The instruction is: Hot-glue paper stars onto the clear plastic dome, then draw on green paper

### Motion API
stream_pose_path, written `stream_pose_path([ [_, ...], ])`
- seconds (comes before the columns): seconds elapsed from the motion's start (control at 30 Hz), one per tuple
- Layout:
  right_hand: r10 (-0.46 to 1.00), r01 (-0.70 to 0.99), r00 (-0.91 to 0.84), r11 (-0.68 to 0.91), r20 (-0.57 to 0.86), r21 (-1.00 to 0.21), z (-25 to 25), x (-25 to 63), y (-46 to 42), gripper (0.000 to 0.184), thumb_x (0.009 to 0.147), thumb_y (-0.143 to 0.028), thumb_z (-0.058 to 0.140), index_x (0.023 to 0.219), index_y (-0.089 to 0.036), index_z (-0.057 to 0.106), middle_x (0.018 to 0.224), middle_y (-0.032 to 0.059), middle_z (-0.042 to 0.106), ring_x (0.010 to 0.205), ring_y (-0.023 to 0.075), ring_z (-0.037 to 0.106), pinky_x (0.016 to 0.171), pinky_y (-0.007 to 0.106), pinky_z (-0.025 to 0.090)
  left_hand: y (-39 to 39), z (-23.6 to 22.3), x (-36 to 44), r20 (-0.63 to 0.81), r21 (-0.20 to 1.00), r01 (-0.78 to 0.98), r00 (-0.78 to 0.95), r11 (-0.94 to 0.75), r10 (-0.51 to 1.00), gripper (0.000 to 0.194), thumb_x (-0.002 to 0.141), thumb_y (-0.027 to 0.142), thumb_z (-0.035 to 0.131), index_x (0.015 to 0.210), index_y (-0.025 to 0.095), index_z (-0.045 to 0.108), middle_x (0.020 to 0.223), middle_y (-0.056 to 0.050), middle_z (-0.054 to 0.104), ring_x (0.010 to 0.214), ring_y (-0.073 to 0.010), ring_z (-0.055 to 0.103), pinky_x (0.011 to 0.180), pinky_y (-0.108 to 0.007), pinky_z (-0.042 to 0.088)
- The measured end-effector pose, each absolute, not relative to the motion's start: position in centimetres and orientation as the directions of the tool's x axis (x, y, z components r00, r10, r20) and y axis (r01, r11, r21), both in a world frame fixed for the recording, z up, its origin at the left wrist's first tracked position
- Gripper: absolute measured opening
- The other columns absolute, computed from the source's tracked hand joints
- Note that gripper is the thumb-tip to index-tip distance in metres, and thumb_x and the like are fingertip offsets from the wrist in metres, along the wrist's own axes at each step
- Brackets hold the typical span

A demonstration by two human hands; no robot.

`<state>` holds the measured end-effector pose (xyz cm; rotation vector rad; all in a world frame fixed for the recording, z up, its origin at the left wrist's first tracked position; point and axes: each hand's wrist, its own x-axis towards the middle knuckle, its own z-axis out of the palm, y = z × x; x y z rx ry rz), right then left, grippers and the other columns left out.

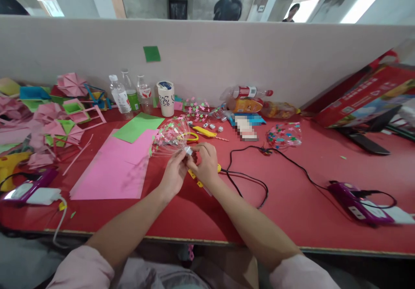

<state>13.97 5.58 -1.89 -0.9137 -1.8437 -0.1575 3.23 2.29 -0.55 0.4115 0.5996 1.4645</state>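
My left hand (175,172) and my right hand (205,163) meet at the middle of the red table (292,202). Both pinch the small white base of a spray of clear fibres (171,138) tipped with tiny pink and green paper stars. The spray fans out up and to the left of my fingers. A yellow tool (194,176) lies on the table under my right hand, and yellow-handled scissors (194,136) lie just behind the spray.
Pink paper sheets (113,168) and a green sheet (138,127) lie at left, with folded paper shapes (48,120) beyond. Bottles (121,96), a paper cup (166,99), a black cable (246,181), purple devices (356,200) and a red box (363,96) stand around. A grey partition (227,51) backs the table.
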Motion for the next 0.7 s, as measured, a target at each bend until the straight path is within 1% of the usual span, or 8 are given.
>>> stream_pose_path([
  [0.17, 0.532, 0.643, -0.189, 0.702, 0.826, -0.306, -1.78, 13.97, 5.51, 0.015, 0.076, -0.018, 0.055, 0.090, -0.021, 0.058, 0.086, 0.0045, 0.062, 0.084, 0.0209, 0.056, 0.078, 0.037, 0.042, 2.28, -0.44, 3.25, -0.129, 0.620, -0.781, 0.001, 0.082, 0.992, 0.018, 0.069, 0.025, 0.077, 0.080, 0.016, 0.065, 0.074, 0.002, 0.068, 0.069, -0.0096, 0.064, 0.069, -0.020, 0.050],
  [0.4, 0.564, 0.657, -0.184, 0.679, 0.805, -0.326, -1.85, 13.97, 5.47, 0.013, 0.075, -0.019, 0.055, 0.088, -0.022, 0.057, 0.086, 0.0045, 0.062, 0.084, 0.0213, 0.057, 0.079, 0.037, 0.043, 2.28, -0.65, 3.12, -0.129, 0.634, -0.770, -0.014, 0.071, 0.992, 0.018, 0.069, 0.025, 0.078, 0.078, 0.016, 0.065, 0.072, 0.003, 0.066, 0.066, -0.0077, 0.063, 0.068, -0.018, 0.050],
  [0.7, 0.527, 0.641, -0.173, 0.701, 0.832, -0.312, -2.04, 13.96, 5.60, 0.013, 0.075, -0.018, 0.055, 0.088, -0.021, 0.057, 0.085, 0.0044, 0.062, 0.083, 0.0206, 0.057, 0.078, 0.037, 0.043, 2.22, -0.54, 3.08, -0.100, 0.638, -0.768, -0.007, 0.059, 0.995, 0.016, 0.071, 0.024, 0.077, 0.078, 0.016, 0.066, 0.070, 0.004, 0.065, 0.064, -0.0063, 0.060, 0.066, -0.017, 0.048],
])
